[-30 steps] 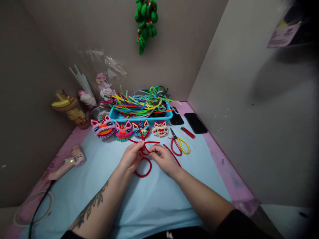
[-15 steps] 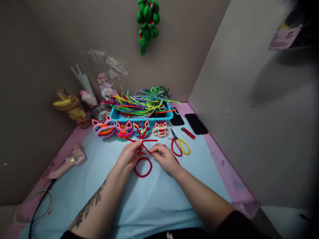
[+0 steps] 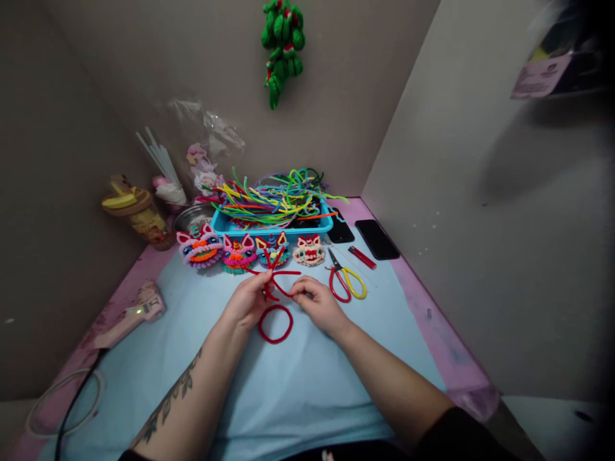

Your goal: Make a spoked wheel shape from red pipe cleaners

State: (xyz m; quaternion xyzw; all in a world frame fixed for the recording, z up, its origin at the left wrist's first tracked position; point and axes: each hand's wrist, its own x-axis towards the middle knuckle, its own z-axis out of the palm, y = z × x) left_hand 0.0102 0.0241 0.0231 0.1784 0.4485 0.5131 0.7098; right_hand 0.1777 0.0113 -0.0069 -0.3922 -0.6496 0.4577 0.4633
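Note:
Several red pipe cleaners (image 3: pixel 288 273) are joined at a crossing point, with arms spreading outward. My left hand (image 3: pixel 250 298) is closed on them near the crossing, thumb on top. With thumb and fingertips, my right hand (image 3: pixel 314 301) pinches the end of one arm, which curves down to the right from the crossing. Just below the hands, a red pipe-cleaner ring (image 3: pixel 275 342) lies flat on the light blue cloth (image 3: pixel 307 384), apart from both hands.
Lion-head figures (image 3: pixel 239 255) stand behind the hands, before a blue tray (image 3: pixel 269 235) of coloured pipe cleaners. To the right are scissors (image 3: pixel 346 278), a red lighter (image 3: pixel 362 257) and phones (image 3: pixel 377 239). At left lies a pink glue gun (image 3: pixel 137 314) with its cord.
The arm pinched by my right hand was straighter and is now curved. A red length that stuck out past my right hand no longer shows. My left hand has hardly moved.

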